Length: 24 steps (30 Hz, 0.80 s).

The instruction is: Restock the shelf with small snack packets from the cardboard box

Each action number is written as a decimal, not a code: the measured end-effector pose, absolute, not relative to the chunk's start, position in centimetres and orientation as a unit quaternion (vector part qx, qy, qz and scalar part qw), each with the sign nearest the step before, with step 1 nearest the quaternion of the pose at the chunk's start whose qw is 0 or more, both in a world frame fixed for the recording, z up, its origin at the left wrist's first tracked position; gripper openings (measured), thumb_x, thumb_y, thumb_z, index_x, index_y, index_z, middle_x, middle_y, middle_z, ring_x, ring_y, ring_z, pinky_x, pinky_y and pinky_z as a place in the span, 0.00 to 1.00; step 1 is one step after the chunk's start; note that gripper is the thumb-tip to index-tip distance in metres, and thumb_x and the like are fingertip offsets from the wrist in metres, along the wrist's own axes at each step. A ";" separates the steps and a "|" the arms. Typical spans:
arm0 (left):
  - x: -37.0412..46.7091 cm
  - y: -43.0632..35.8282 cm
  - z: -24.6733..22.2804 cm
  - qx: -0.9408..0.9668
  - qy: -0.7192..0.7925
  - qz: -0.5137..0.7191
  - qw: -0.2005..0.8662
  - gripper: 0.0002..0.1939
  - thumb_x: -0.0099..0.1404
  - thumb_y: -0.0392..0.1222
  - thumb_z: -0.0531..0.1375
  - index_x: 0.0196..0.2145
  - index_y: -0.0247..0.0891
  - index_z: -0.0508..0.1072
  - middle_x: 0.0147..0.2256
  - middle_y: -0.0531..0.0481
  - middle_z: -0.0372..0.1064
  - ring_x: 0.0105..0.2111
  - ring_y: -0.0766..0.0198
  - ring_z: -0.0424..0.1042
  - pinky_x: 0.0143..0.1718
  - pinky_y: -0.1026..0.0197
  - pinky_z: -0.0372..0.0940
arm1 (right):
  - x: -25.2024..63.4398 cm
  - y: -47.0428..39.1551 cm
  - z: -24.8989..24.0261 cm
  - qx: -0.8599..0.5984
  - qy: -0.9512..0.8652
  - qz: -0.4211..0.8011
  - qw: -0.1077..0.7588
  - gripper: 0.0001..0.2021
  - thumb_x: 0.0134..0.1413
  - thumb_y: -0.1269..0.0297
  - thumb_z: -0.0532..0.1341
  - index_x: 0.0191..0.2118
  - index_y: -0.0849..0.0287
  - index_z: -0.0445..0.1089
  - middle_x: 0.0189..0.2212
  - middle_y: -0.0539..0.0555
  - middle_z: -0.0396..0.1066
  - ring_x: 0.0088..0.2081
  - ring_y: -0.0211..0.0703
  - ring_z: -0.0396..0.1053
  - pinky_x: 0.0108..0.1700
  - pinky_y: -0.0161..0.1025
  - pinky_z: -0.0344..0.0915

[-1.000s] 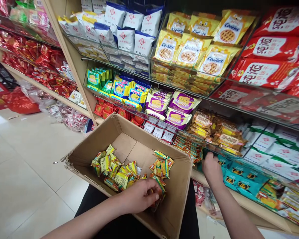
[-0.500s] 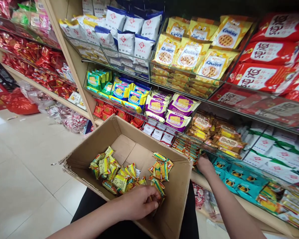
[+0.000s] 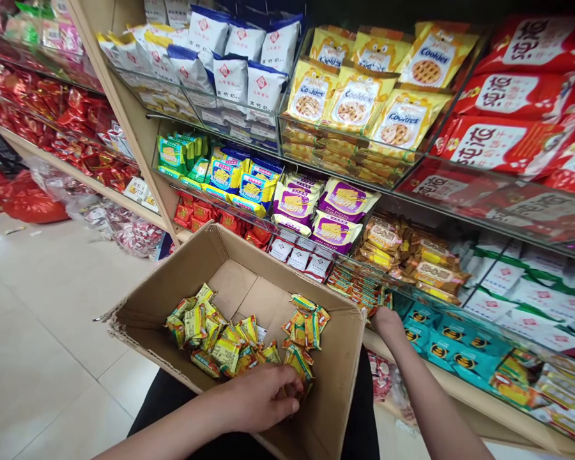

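A cardboard box [image 3: 287, 271] rests tilted on my lap, with several small yellow and orange packets [image 3: 227, 353] inside. My left hand [image 3: 268, 396] is in the box near its front side, fingers curled against a yellow-orange packet [image 3: 298, 363]. At the lower shelf, my right hand [image 3: 387, 322] is beside a row of orange-green packets [image 3: 354, 285]; its fingertips are mostly hidden behind the shelf front, and what they hold cannot be made out. Teal packets [image 3: 460, 338] lie right of that hand.
Upper shelves hold yellow cookie bags [image 3: 354, 102], white-blue bags [image 3: 230, 76] and red packs [image 3: 508, 144] behind clear fronts. Purple biscuit packs [image 3: 335, 230] sit above the box's far edge. Plastic bags [image 3: 134, 227] lie on the tiled floor at left.
The view has shifted slightly, moving the shelves and box a little left. My right hand has moved slightly toward the near edge of the orange-green row. My left hand stays at the packets.
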<state>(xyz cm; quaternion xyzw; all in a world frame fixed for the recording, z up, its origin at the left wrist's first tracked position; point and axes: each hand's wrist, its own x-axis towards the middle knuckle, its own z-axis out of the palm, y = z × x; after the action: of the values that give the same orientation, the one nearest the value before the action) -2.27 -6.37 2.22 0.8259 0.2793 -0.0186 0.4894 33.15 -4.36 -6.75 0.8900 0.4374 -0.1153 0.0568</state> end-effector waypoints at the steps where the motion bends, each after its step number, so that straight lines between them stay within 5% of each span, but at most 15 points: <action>1: -2.3 -6.4 2.2 0.825 0.283 -0.022 0.489 0.11 0.58 0.41 0.54 0.39 0.43 0.70 0.31 0.53 0.71 0.30 0.65 0.69 0.29 0.68 0.60 | 33.3 -3.9 -6.8 0.890 0.433 -0.125 0.067 0.10 0.56 0.61 0.57 0.36 0.64 0.67 0.35 0.53 0.68 0.35 0.37 0.68 0.38 0.39 0.66; 8: -2.4 -6.4 2.5 0.830 0.292 -0.056 0.472 0.12 0.57 0.43 0.55 0.40 0.44 0.70 0.34 0.52 0.71 0.33 0.63 0.70 0.31 0.67 0.60 | 33.2 -4.6 -7.0 0.887 0.432 -0.134 0.095 0.12 0.57 0.60 0.56 0.37 0.65 0.68 0.37 0.55 0.69 0.38 0.38 0.68 0.42 0.41 0.65; 24: -2.3 -6.3 2.9 0.859 0.249 -0.131 0.427 0.14 0.58 0.45 0.55 0.42 0.45 0.70 0.38 0.50 0.73 0.37 0.58 0.71 0.33 0.63 0.62 | 33.1 -6.1 -9.7 0.888 0.456 -0.052 -0.032 0.12 0.56 0.68 0.52 0.30 0.67 0.70 0.31 0.61 0.71 0.37 0.45 0.69 0.41 0.41 0.63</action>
<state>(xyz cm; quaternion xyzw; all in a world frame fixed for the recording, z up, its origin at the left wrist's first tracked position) -2.27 -6.32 2.88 0.8595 0.2486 -0.1310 0.4270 33.06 -6.09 -9.70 0.8878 0.4563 -0.0515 -0.0315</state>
